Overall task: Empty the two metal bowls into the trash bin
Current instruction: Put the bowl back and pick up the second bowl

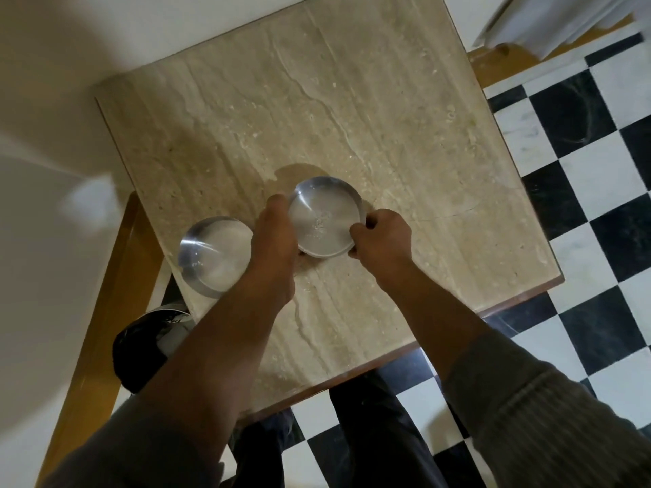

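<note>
Two round metal bowls sit on a beige stone table (352,110). The middle bowl (326,220) holds a few small pale bits on its floor. My left hand (276,230) grips its left rim and my right hand (382,237) pinches its right rim. The second bowl (213,255) rests at the table's left edge, just left of my left wrist; I cannot tell what it holds. A trash bin (148,343) with a black liner stands on the floor below the table's left front corner, partly hidden by the table and my left arm.
The floor (581,191) to the right and front is black and white check. A white wall and a wooden strip (105,311) run along the left. My legs stand at the table's front edge. White furniture shows at the top right.
</note>
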Demonstrator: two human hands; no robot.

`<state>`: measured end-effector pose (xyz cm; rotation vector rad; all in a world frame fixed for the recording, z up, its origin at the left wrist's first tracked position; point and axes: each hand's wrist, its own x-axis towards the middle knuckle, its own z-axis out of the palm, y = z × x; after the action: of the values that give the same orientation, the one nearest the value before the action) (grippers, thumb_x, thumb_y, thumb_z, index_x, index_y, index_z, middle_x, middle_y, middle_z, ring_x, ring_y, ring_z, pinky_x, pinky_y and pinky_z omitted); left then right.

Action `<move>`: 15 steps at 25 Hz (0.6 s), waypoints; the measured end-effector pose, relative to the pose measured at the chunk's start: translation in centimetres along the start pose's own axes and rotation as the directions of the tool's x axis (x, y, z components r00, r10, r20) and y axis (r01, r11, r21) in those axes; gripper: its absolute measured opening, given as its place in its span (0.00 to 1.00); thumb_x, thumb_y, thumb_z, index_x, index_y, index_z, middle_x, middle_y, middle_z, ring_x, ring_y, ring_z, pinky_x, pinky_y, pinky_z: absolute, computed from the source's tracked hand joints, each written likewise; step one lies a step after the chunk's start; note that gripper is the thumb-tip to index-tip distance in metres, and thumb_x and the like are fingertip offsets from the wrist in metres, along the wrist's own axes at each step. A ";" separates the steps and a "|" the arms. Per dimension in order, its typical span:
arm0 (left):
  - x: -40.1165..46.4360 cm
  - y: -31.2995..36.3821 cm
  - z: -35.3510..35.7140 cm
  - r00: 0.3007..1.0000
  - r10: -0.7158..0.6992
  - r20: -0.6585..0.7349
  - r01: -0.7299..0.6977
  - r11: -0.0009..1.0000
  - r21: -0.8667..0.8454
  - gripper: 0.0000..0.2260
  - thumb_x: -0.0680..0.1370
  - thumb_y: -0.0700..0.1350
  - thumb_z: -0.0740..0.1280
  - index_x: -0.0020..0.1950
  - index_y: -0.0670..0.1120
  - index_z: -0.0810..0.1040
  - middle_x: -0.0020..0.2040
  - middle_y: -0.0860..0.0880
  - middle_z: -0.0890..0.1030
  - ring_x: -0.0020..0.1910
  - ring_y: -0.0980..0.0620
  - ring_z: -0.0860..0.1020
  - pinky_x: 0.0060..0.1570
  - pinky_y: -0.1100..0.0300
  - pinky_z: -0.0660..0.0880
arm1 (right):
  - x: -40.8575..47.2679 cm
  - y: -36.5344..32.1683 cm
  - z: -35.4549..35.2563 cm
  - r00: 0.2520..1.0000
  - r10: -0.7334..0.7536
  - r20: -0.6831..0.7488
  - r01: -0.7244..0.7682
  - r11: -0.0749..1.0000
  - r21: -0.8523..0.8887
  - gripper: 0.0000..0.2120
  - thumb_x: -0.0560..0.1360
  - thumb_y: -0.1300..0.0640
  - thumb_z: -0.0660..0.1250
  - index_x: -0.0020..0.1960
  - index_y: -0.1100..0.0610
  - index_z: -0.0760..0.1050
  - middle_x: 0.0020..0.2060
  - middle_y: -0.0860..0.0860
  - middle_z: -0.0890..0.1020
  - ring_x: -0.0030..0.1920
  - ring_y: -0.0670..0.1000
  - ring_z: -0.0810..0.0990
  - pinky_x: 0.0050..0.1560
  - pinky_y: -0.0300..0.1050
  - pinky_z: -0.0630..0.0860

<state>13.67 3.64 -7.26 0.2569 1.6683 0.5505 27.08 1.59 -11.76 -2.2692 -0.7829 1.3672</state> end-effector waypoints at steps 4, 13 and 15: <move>-1.9 0.0 -2.1 1.000 -0.013 -0.004 0.012 0.998 -0.056 0.17 0.79 0.54 0.60 0.60 0.47 0.81 0.56 0.45 0.84 0.55 0.44 0.83 0.56 0.42 0.82 | -2.1 0.0 0.2 1.000 0.005 0.019 -0.005 1.000 -0.012 0.07 0.73 0.61 0.67 0.50 0.62 0.80 0.38 0.54 0.83 0.33 0.52 0.86 0.42 0.57 0.86; -4.9 -0.7 -13.1 0.998 0.032 -0.048 -0.038 0.991 -0.128 0.15 0.82 0.54 0.58 0.65 0.53 0.77 0.63 0.47 0.80 0.61 0.46 0.79 0.55 0.44 0.79 | -8.9 -2.6 6.1 0.984 -0.066 0.166 0.068 0.998 -0.009 0.11 0.73 0.62 0.68 0.55 0.59 0.80 0.43 0.54 0.85 0.33 0.50 0.86 0.42 0.52 0.86; -4.7 -1.7 -17.5 0.994 0.010 -0.110 -0.029 0.985 -0.169 0.16 0.81 0.55 0.58 0.65 0.52 0.77 0.64 0.46 0.80 0.62 0.44 0.78 0.53 0.43 0.81 | -10.8 -3.1 9.4 0.966 -0.097 0.240 0.104 0.995 -0.015 0.11 0.73 0.62 0.69 0.55 0.59 0.80 0.44 0.54 0.85 0.35 0.51 0.87 0.41 0.49 0.86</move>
<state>-2.28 -3.64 -2.45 0.1205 1.7132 0.7289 13.86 -2.53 -7.01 -2.0771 -0.9852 1.6101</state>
